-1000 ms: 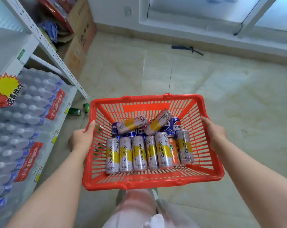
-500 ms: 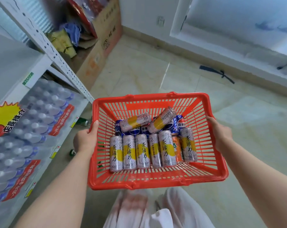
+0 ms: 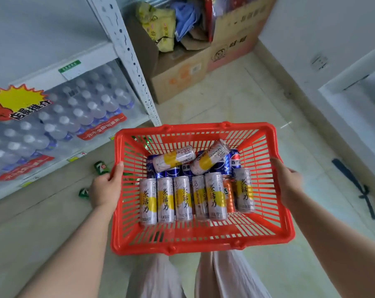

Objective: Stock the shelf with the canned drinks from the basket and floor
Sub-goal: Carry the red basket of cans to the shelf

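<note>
I carry a red plastic basket (image 3: pixel 203 244) in front of me above the floor. My left hand (image 3: pixel 106 188) grips its left rim and my right hand (image 3: pixel 286 182) grips its right rim. Inside lie several silver-and-yellow tea cans (image 3: pixel 166 200), blue Pepsi cans (image 3: pixel 234 161) and one orange can (image 3: pixel 228 195). Two tea cans lie slanted on top of the blue ones. On the floor to the left lie green 7-Up cans (image 3: pixel 101 167), one (image 3: pixel 83 192) partly hidden by my left hand. The white shelf (image 3: pixel 100 54) stands at the left.
Shrink-wrapped packs of water bottles (image 3: pixel 59 125) fill the shelf's bottom level. Open cardboard boxes (image 3: pixel 182 72) with packets stand past the shelf's upright post. A black strap (image 3: pixel 354 183) lies on the tiled floor at the right, near a white wall.
The view has turned left and moved closer to the shelf. The basket stays held in both hands, and the cans on the floor now show beside my left hand.
</note>
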A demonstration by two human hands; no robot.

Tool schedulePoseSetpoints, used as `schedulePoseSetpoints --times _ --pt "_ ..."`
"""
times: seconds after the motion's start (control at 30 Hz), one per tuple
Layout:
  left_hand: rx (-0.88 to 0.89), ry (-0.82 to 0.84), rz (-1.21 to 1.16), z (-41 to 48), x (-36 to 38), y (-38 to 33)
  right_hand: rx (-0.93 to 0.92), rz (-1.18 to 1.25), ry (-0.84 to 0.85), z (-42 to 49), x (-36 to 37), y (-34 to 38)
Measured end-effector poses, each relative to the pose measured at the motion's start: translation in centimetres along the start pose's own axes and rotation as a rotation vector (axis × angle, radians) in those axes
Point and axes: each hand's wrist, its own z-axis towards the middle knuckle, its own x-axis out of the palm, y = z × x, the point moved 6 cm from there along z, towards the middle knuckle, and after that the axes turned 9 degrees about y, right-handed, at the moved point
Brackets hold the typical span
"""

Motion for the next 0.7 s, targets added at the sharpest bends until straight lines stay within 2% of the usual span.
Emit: schedulePoseSetpoints --times 0.27,0.47,0.7 --pt "-0.230 -0.068 -0.073 2.5 9.1 6.0 -0.074 -0.228 0.087 12.9 5.7 3.8" --pt "-0.335 -0.051 -0.100 7.4 17.3 10.7 -0.078 -0.300 0.104 23.2 11.2 1.2" --pt "-0.343 -0.052 -0.089 14.1 26.3 15.1 -0.097 -0.315 0.123 34.1 16.5 -3.3"
